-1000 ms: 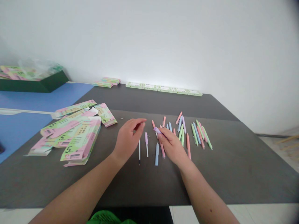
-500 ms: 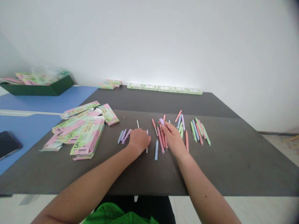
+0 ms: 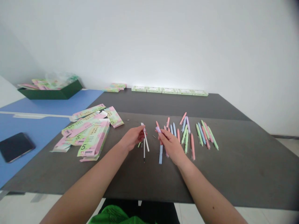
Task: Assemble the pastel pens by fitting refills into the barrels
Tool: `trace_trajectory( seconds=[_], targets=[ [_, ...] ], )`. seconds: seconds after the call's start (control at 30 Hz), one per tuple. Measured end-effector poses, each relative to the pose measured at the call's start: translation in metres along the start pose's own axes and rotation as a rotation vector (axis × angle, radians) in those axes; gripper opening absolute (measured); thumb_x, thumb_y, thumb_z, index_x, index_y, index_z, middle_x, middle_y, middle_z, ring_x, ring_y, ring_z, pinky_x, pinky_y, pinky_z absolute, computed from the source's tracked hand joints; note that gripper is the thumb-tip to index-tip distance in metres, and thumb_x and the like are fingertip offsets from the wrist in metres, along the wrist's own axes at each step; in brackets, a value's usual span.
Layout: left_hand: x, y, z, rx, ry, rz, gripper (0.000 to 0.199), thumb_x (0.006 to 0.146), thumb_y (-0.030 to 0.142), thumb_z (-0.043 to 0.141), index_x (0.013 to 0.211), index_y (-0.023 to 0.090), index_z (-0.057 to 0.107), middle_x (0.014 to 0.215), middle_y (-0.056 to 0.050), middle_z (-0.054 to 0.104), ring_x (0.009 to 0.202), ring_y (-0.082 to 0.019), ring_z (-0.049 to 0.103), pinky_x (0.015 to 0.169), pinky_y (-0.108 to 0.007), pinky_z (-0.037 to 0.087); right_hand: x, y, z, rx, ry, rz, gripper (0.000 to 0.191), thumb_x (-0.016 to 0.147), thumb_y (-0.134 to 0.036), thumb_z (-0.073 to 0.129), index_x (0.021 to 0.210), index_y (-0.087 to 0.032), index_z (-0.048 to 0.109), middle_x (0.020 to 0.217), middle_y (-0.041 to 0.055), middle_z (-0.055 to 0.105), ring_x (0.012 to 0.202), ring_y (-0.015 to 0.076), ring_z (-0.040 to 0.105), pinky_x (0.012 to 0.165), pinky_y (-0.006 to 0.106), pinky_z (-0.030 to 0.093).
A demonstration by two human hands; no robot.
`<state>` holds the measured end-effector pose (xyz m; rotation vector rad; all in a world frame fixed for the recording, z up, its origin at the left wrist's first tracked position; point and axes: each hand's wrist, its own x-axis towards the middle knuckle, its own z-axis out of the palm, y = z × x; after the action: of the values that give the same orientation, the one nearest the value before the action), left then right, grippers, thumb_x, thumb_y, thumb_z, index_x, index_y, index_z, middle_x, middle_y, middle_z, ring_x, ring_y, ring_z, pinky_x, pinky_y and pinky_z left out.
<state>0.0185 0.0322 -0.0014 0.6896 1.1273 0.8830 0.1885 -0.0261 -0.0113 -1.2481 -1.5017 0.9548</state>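
My left hand point(image 3: 133, 137) pinches a thin white pen refill point(image 3: 146, 142) that slants down from its fingertips. A second white refill point(image 3: 144, 151) with a dark tip points toward me just below it. Between the fingers of my right hand point(image 3: 170, 141) is a lilac pen barrel point(image 3: 158, 129). Under and beside that hand lie several pastel pen parts, among them a blue barrel point(image 3: 160, 154) and a coral pen point(image 3: 192, 147). Short green bits point(image 3: 139, 144) show beside my left hand, partly hidden by it. The purple barrels seen earlier there are now hidden.
Flattened pink-green boxes point(image 3: 93, 140) are heaped at left, near a phone point(image 3: 16, 147) on the blue surface. A dark green tray point(image 3: 50, 94) holds more packaging. White-green boxes point(image 3: 169, 91) line the wall. At right rests a group of several pens point(image 3: 206, 133).
My left hand has lifted from the tabletop and now holds up a refill. My right hand keeps the lilac barrel. The view has shifted slightly left.
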Motion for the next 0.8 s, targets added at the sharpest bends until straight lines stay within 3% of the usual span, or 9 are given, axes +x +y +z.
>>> trace_trajectory(
  seconds=[0.27,0.5,0.8],
  targets=[
    [0.004,0.008,0.000,-0.323,0.020,-0.163,0.024,0.091,0.020,0.049,0.069,0.012,0.053,0.055,0.000,0.058,0.043,-0.005,0.055,0.041,-0.013,0.045,-0.003,-0.003,0.004,0.010,-0.038,0.038,0.031,0.091,-0.039,0.043,0.106,-0.020,0.063,0.073,-0.0012,0.052,0.061,0.0128,0.050,0.057,0.026,0.039],
    [0.009,0.013,-0.005,-0.496,0.117,-0.106,0.025,0.095,0.016,0.040,0.074,0.010,0.053,0.060,-0.003,0.063,0.048,-0.005,0.060,0.047,-0.012,0.051,-0.011,-0.004,0.015,-0.092,-0.105,0.026,0.026,0.090,-0.034,0.046,0.101,-0.020,0.064,0.072,-0.0010,0.056,0.057,0.0116,0.052,0.055,0.024,0.039],
    [0.011,0.007,-0.003,-0.510,0.190,0.013,0.026,0.094,0.016,0.043,0.070,0.011,0.054,0.060,-0.004,0.065,0.048,-0.006,0.060,0.048,-0.013,0.050,-0.012,-0.008,0.016,-0.302,-0.112,-0.098,0.021,0.088,-0.028,0.050,0.099,-0.021,0.066,0.077,0.0021,0.064,0.068,0.0156,0.058,0.063,0.027,0.041]
  ],
)
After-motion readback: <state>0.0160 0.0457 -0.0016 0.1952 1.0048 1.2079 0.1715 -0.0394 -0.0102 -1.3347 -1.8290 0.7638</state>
